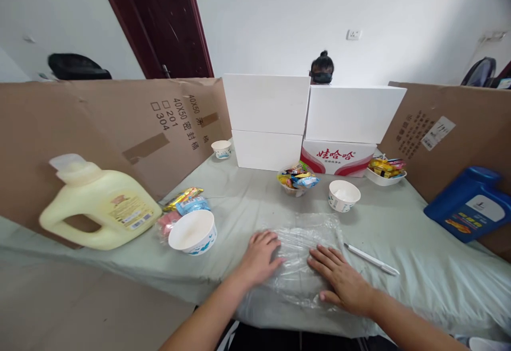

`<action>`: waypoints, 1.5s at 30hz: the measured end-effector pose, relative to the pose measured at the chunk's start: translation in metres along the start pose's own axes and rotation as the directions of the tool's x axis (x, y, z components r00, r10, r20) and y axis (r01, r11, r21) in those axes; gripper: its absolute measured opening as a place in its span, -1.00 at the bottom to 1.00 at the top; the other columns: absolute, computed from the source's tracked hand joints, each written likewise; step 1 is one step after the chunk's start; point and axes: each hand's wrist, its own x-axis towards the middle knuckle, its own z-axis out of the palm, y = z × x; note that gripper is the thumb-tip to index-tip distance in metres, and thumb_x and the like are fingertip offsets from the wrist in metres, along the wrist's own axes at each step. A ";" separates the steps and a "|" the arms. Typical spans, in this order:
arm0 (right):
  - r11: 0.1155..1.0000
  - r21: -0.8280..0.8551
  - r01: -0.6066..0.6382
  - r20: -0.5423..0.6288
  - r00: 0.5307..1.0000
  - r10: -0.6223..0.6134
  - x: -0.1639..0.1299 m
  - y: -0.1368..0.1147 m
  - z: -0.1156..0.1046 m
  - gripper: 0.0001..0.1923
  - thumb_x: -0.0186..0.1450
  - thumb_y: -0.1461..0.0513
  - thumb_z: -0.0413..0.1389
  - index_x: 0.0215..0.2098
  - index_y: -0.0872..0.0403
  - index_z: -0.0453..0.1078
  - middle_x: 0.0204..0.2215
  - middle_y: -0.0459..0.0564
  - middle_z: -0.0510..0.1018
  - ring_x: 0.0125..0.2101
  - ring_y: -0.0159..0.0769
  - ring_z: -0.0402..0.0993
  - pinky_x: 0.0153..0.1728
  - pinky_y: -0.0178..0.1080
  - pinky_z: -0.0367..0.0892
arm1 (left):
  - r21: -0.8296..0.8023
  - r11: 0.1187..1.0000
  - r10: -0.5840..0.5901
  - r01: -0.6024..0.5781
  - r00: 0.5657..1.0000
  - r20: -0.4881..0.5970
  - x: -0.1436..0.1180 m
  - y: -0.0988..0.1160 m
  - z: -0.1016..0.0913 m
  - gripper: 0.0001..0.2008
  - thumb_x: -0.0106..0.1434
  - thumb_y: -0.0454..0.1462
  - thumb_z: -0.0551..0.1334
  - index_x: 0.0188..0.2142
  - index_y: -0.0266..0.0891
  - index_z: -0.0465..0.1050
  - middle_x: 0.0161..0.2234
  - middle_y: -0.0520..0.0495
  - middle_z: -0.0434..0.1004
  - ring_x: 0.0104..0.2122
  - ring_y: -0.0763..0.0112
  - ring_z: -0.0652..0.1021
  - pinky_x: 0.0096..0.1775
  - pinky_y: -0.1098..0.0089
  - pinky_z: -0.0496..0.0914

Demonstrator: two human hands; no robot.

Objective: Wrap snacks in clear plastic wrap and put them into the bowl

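Note:
A clear plastic bag [297, 266] lies spread on the cloth-covered table in front of me. On its left edge rests my left hand [261, 258], palm down with the fingers stretched forward. My right hand [339, 276] lies flat on the bag's right side, fingers extended. Neither hand grips anything. Just right of the bag is a white pen [372, 259]. Beyond the bag stand a bowl of packaged snacks [297, 178] and a white paper bowl [344, 197] with something white inside. Another paper bowl [194, 232] sits to the left of my left hand.
Snack packets [191, 202] and a pale yellow jug [99, 207] are at left; a blue bottle [471, 202] is at right. White boxes [267, 106] and cardboard panels [120, 138] border the table. A small bowl [221, 150] and snack dish [385, 173] stand farther back. A person [321, 69] is behind the boxes.

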 end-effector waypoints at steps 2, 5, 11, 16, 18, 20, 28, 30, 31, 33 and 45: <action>0.999 0.004 -0.044 0.005 0.999 0.044 -0.019 0.003 0.005 -0.27 0.33 -0.13 -0.03 0.35 0.01 0.01 0.33 0.11 0.09 0.32 0.03 -0.11 0.25 0.16 -0.04 | 0.027 1.000 -0.003 0.003 1.000 -0.018 -0.004 -0.014 -0.017 -0.77 0.24 -0.20 0.25 -0.11 -0.17 0.50 0.02 -0.14 0.48 0.07 0.08 0.42 0.11 -0.03 0.27; 0.996 0.009 -0.088 -0.052 0.995 0.088 -0.039 0.000 0.002 -0.15 0.25 -0.19 0.04 0.36 0.03 -0.01 0.34 0.13 0.03 0.33 0.04 -0.13 0.26 0.13 -0.05 | 0.002 0.998 0.062 -0.062 0.993 -0.098 -0.020 -0.023 -0.039 -0.80 0.30 -0.26 0.16 -0.12 -0.19 0.48 -0.03 -0.14 0.50 0.06 0.15 0.42 0.10 0.06 0.29; 0.997 -0.073 0.015 -0.104 0.994 -0.022 -0.064 -0.024 0.019 -0.18 0.25 0.09 0.19 0.37 -0.05 -0.06 0.33 0.02 0.09 0.32 -0.06 -0.05 0.26 0.01 0.03 | -0.042 0.984 0.179 -0.174 0.948 0.263 -0.070 -0.018 -0.052 -0.31 0.02 -0.15 0.42 0.15 -0.08 0.29 0.19 -0.12 0.32 0.24 0.00 0.22 0.22 -0.03 0.11; 0.961 -0.247 0.122 -0.227 0.957 -0.180 -0.050 -0.042 0.043 -0.43 0.33 0.33 0.04 0.28 -0.07 0.14 0.27 -0.06 0.23 0.30 -0.18 0.00 0.22 -0.10 0.10 | 0.030 0.994 0.088 -0.109 0.913 0.399 -0.083 -0.019 -0.042 -0.13 -0.06 -0.20 0.46 0.24 0.01 0.17 0.33 -0.10 0.04 0.32 -0.03 0.02 0.26 -0.10 -0.03; 0.956 -0.255 0.143 -0.249 0.946 -0.208 -0.040 -0.047 0.045 -0.58 0.35 0.31 0.04 0.17 -0.04 0.28 0.22 -0.04 0.32 0.28 -0.17 0.07 0.20 -0.09 0.13 | 0.035 0.993 0.086 -0.111 0.902 0.422 -0.082 -0.018 -0.040 -0.06 -0.09 -0.20 0.48 0.26 0.02 0.13 0.36 -0.11 -0.04 0.33 -0.06 -0.03 0.25 -0.12 -0.05; 0.968 -0.202 0.148 -0.263 0.944 -0.199 -0.034 -0.051 0.041 -0.74 0.37 0.30 0.02 0.00 0.00 0.38 0.11 -0.01 0.45 0.22 -0.18 0.20 0.18 -0.08 0.16 | 0.037 0.992 0.090 -0.117 0.898 0.432 -0.083 -0.018 -0.039 -0.01 -0.11 -0.21 0.48 0.28 0.05 0.09 0.38 -0.10 -0.12 0.34 -0.08 -0.07 0.25 -0.15 -0.06; 0.953 0.299 -0.045 -0.400 0.901 0.168 -0.062 -0.034 0.014 -0.80 0.39 0.29 -0.09 -0.13 0.00 0.35 -0.15 0.04 0.55 0.02 -0.25 0.44 0.00 -0.18 0.38 | -0.010 0.968 0.244 -0.249 0.940 0.238 -0.100 -0.028 -0.048 -0.41 0.07 -0.53 0.15 0.09 -0.10 0.34 0.26 -0.09 0.20 0.29 0.13 0.16 0.21 0.07 0.21; 0.919 0.385 -0.083 -0.374 0.897 0.237 -0.070 -0.032 0.012 -0.80 0.40 0.23 -0.07 -0.12 -0.02 0.37 -0.08 0.07 0.53 0.06 -0.22 0.40 -0.01 -0.19 0.39 | -0.048 0.952 0.305 -0.301 0.941 0.145 -0.102 -0.028 -0.050 -0.62 0.15 -0.53 0.09 -0.11 -0.16 0.44 0.11 -0.09 0.41 0.23 0.21 0.28 0.17 0.18 0.29; 0.898 0.427 -0.109 -0.340 0.901 0.270 -0.072 -0.032 0.011 -0.79 0.40 0.20 -0.07 -0.12 -0.02 0.38 -0.05 0.08 0.51 0.08 -0.20 0.39 0.01 -0.18 0.39 | -0.067 0.946 0.322 -0.316 0.940 0.112 -0.101 -0.028 -0.051 -0.68 0.19 -0.52 0.07 -0.18 -0.17 0.45 0.03 -0.09 0.48 0.19 0.24 0.32 0.14 0.22 0.31; 0.846 0.505 -0.171 -0.255 0.907 0.336 -0.074 -0.033 0.010 -0.75 0.41 0.15 -0.08 -0.11 -0.02 0.40 -0.02 0.09 0.51 0.09 -0.19 0.39 0.03 -0.16 0.37 | -0.104 0.943 0.325 -0.315 0.941 0.099 -0.099 -0.026 -0.054 -0.74 0.23 -0.49 0.08 -0.22 -0.17 0.45 -0.07 -0.07 0.54 0.15 0.28 0.38 0.11 0.26 0.34; 0.692 0.666 -0.279 -0.234 0.803 0.548 -0.056 -0.027 0.006 -0.64 0.40 -0.02 -0.12 -0.26 -0.01 0.40 -0.33 -0.02 0.56 -0.29 -0.26 0.51 -0.25 -0.26 0.42 | -0.110 0.962 0.262 -0.250 0.958 0.119 -0.104 -0.021 -0.035 -0.75 0.32 -0.39 0.09 -0.13 -0.10 0.48 0.00 -0.07 0.49 0.16 0.18 0.35 0.17 0.11 0.25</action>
